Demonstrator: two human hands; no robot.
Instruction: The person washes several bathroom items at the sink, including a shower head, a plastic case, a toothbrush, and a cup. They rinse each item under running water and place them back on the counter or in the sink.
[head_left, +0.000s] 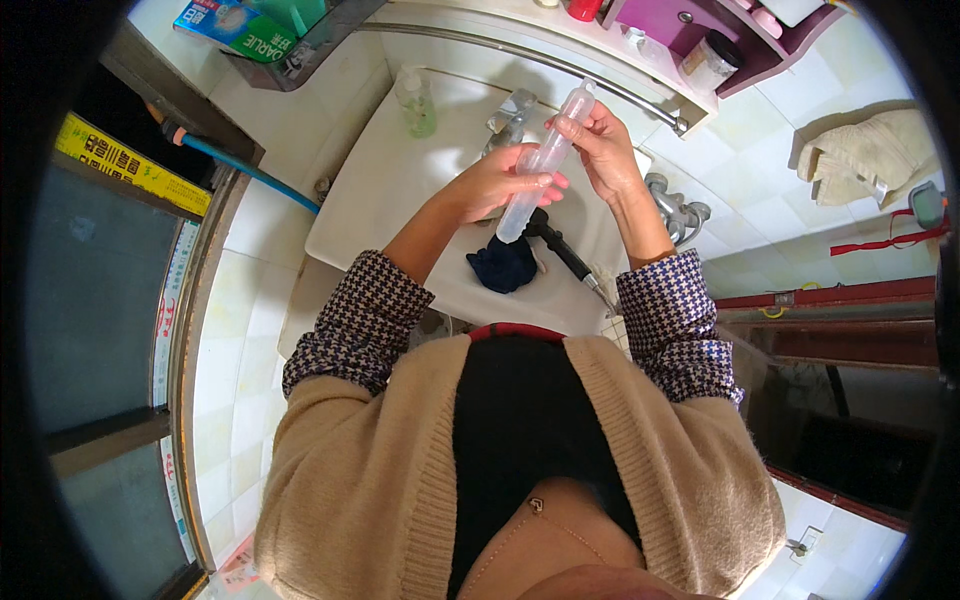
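Observation:
A long translucent plastic case (551, 150), tube-like with a hanging loop at its top, is tilted above the white washbasin (360, 202). My left hand (502, 180) grips its lower half, thumb across the front. Around its upper part my right hand (596, 142) is closed, the thumb lying on the plastic. The fingers of both hands look wet. Below the case's lower end a dark blue cloth (504, 266) lies bunched in the basin, beside a black handheld shower head (562, 251) with a metal hose. Behind my hands stands the chrome faucet (511, 116), partly hidden.
A clear pump bottle with green liquid (417, 109) stands at the basin's back left. A metal towel rail (525, 54) runs along the wall under a shelf holding a black-lidded jar (711, 61). Wall taps (677, 210) sit right of the basin. A blue pole (251, 172) leans at left.

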